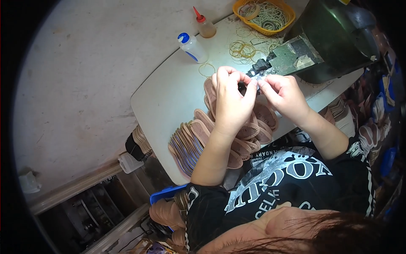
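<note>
Over the far part of the table, the fingertips of my left hand (233,95) and my right hand (287,95) meet in a pinch. Between them is a small pale piece (258,78), too small to name. Right beyond the fingertips sits a black machine part (259,66), fixed to a dark green machine (332,36). Under my hands and left forearm lie several tan insoles (264,116), loosely heaped and overlapping. A row of insoles (186,146) stands packed on edge to the left of my forearm. My fingers hide part of the black piece below them.
Rubber bands (243,51) lie on the pale table (156,93) before a yellow basket (270,30) full of bands. A blue-capped bottle (192,47) and red-nozzled bottle (206,26) stand by the wall. More insoles fill a blue crate (163,194) at lower left.
</note>
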